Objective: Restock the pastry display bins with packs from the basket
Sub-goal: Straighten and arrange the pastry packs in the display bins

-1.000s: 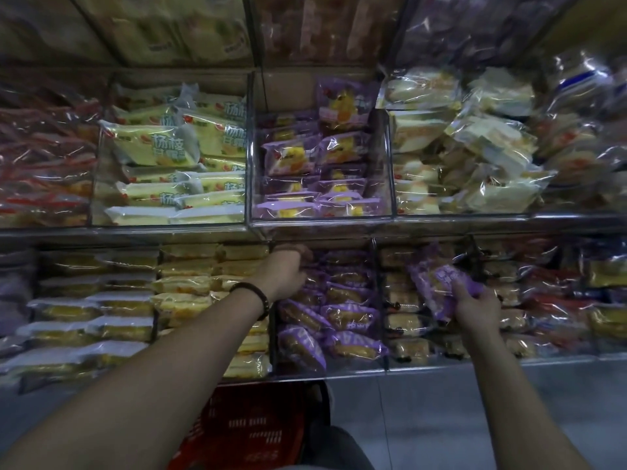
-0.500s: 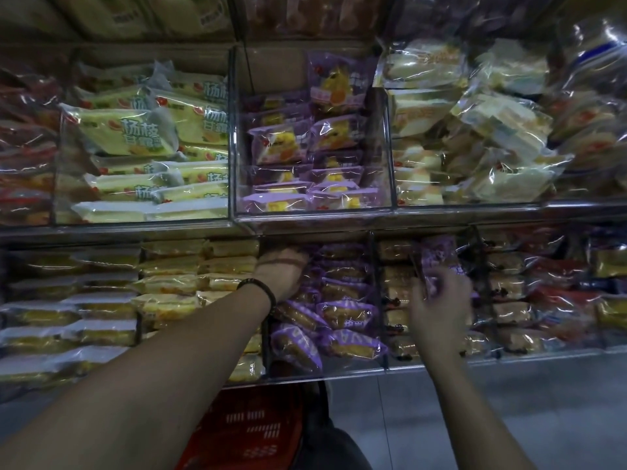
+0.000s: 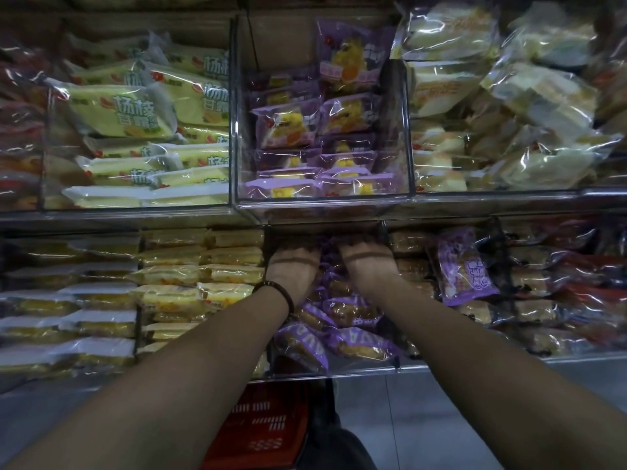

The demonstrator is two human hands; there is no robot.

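Packs [image 3: 342, 313] in purple wrap fill the lower middle bin [image 3: 334, 372]. The left grip [image 3: 292, 266] and right grip [image 3: 368, 266] reach side by side into its dark back. Their fingers are hidden under the shelf [image 3: 135, 217] above, so I cannot tell whether they are apart or clamped on anything. 1 stray pack [image 3: 464, 266] leans in the next bin to the right, among brown ones. The basket [image 3: 264, 425] sits on the floor below. Done well, this step likely means pressing the rear packs flat and back, fronts facing out, then moving the stray across. Since 0.5 s ago, the right grip has released that pack and joined the left.
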